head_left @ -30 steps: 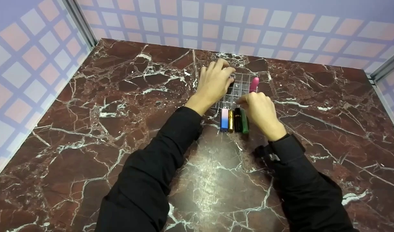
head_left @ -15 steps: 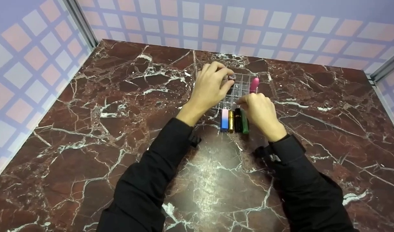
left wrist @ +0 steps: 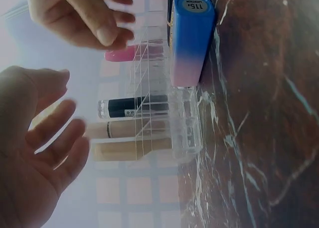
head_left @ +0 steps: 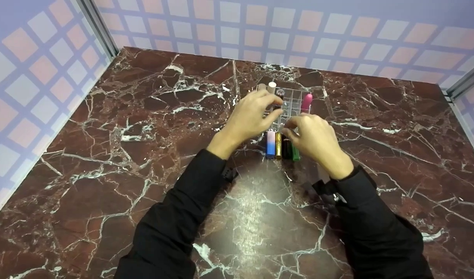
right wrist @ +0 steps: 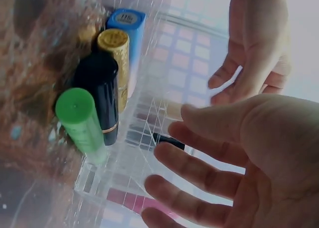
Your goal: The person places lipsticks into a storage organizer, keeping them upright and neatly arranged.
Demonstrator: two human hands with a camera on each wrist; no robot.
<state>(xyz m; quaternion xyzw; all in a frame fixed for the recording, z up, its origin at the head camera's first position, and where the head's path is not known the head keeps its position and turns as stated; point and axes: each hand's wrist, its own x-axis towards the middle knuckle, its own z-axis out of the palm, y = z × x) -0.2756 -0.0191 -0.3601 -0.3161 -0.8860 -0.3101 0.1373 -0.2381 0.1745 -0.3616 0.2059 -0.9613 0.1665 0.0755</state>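
Left hand (head_left: 248, 114), right hand (head_left: 317, 135) — both grips apart, empty | green tube (head_left: 296, 155) at six o'clock of clear rack (head_left: 295, 100) | likely light, stiff, slick — pinch mid-barrel

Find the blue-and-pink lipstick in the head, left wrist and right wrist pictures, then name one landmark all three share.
Head: just right of centre, immediately left of the gold tube; the blue-and-pink lipstick has its blue end nearer the viewer.
Left wrist: top, right of centre, blue end uppermost.
Right wrist: upper left, partly behind the gold tube.
Shared landmark: the clear divided organizer.
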